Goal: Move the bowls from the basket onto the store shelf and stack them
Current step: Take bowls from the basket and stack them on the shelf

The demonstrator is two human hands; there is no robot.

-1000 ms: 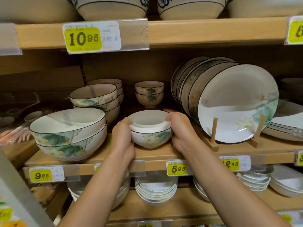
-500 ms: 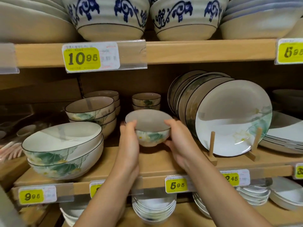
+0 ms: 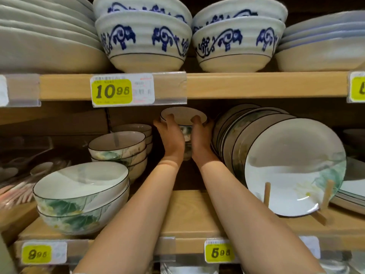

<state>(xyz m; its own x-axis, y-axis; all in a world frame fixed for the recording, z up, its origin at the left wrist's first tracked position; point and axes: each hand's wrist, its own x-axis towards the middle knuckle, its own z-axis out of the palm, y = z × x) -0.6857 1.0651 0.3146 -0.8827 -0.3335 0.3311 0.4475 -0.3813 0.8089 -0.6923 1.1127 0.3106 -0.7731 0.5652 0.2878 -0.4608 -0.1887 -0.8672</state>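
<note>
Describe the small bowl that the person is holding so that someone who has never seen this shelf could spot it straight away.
Find the middle wooden shelf, under the yellow 10.95 price tag. At its back, between the stacked bowls and the upright plates, the left hand and right hand clasp the small bowl. It alone is held up.

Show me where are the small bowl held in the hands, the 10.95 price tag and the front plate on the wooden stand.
small bowl point(image 3: 182, 115): head view, on its inner white surface.
10.95 price tag point(image 3: 112, 91): head view, on the yellow part.
front plate point(image 3: 292, 165): head view, on its white face.
</note>
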